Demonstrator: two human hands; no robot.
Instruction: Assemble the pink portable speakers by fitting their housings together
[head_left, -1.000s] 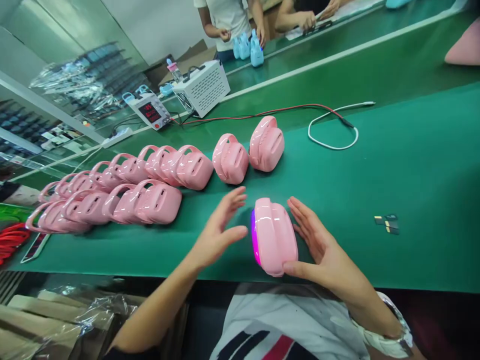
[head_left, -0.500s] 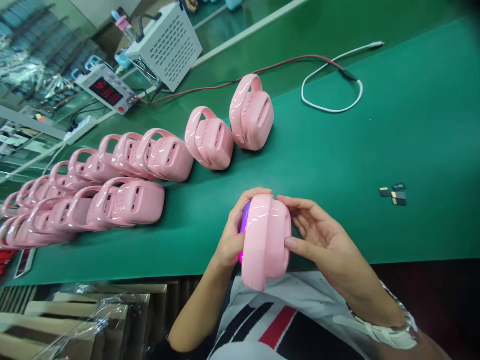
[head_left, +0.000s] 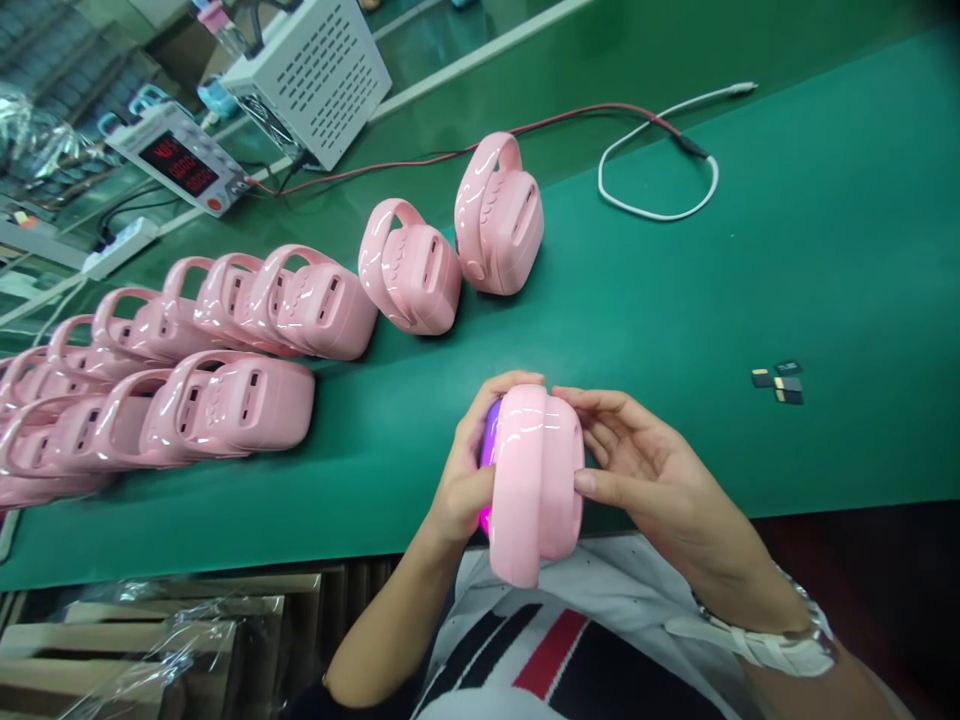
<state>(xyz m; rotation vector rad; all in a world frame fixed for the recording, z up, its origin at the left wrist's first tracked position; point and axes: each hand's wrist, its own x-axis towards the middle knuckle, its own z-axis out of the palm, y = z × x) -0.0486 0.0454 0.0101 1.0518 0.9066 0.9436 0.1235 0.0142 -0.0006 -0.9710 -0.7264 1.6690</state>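
Note:
A pink portable speaker (head_left: 556, 470) with a carrying handle is held upright near the table's front edge. Purple light glows on its left face. My left hand (head_left: 459, 478) is wrapped round that lit side, fingers behind and thumb in front. On the opposite side my right hand (head_left: 641, 455) touches the port face with thumb and fingertips, steadying or pressing it; which of these I cannot tell. Two more pink speakers, a nearer one (head_left: 421, 275) and a farther one (head_left: 504, 225), stand just beyond. Several small memory cards (head_left: 787, 388) lie on the right.
Rows of matching pink speakers (head_left: 277, 405) fill the left of the green table (head_left: 675, 300). Behind them stand a power supply with a red display (head_left: 180, 165) and a grey perforated box (head_left: 322, 85). A white cable (head_left: 660, 215) loops at the back. Cardboard (head_left: 255, 640) lies below, left.
The view has shifted slightly, so the table things sit further left in it. Both hands keep their hold on the speaker, with my right thumb still at its port face.

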